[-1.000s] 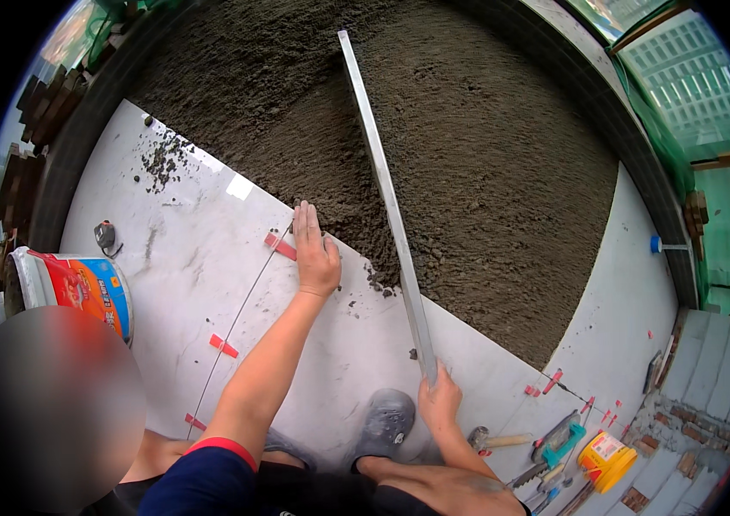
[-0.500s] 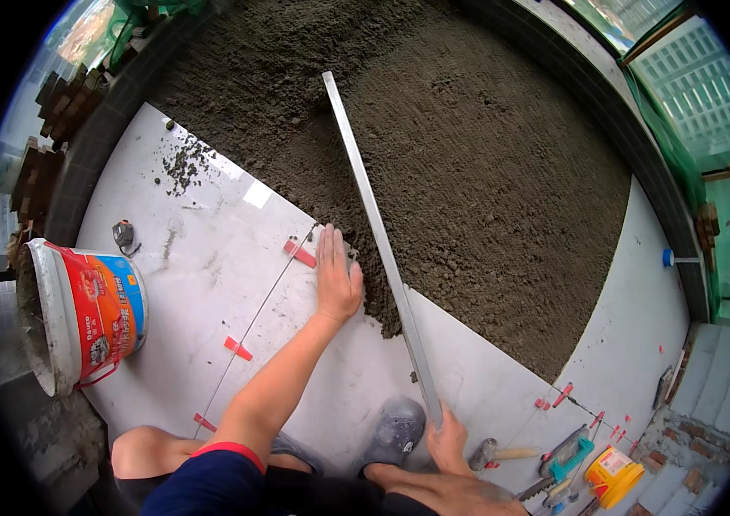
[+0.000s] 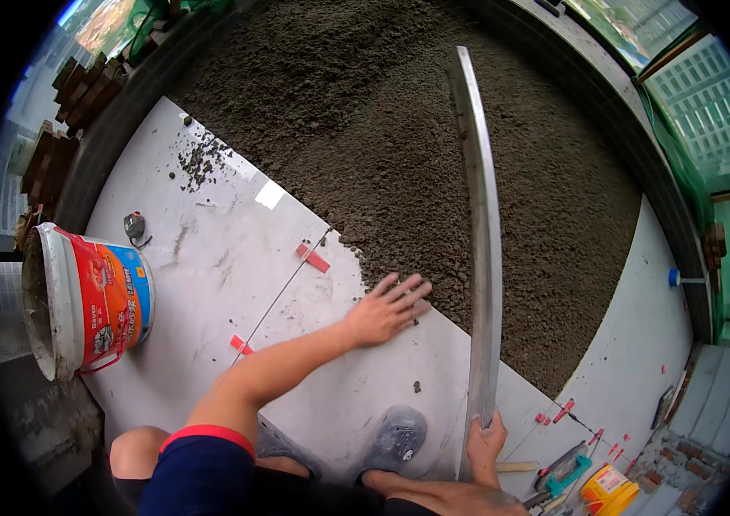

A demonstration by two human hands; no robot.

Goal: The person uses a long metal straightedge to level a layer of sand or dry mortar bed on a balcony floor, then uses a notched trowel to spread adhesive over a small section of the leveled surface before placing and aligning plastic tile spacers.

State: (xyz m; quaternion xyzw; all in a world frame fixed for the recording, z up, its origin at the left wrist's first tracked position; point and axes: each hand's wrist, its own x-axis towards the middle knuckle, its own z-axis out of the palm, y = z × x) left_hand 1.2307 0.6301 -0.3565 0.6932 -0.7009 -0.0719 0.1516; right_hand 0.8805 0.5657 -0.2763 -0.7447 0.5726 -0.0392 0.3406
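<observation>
Leftmost, a red bucket point(image 3: 89, 301) lies tipped on the white tile point(image 3: 210, 258), contents unclear. Right of it, the left hand point(image 3: 386, 310) presses flat, fingers spread, at the mortar's point(image 3: 365, 129) edge. The right hand point(image 3: 485, 443) grips the metal bar's point(image 3: 481, 241) near end.

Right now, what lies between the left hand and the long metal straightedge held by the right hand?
In the head view, only loose grey mortar bed lies between the left hand and the metal straightedge; the right hand grips its near end.
</observation>
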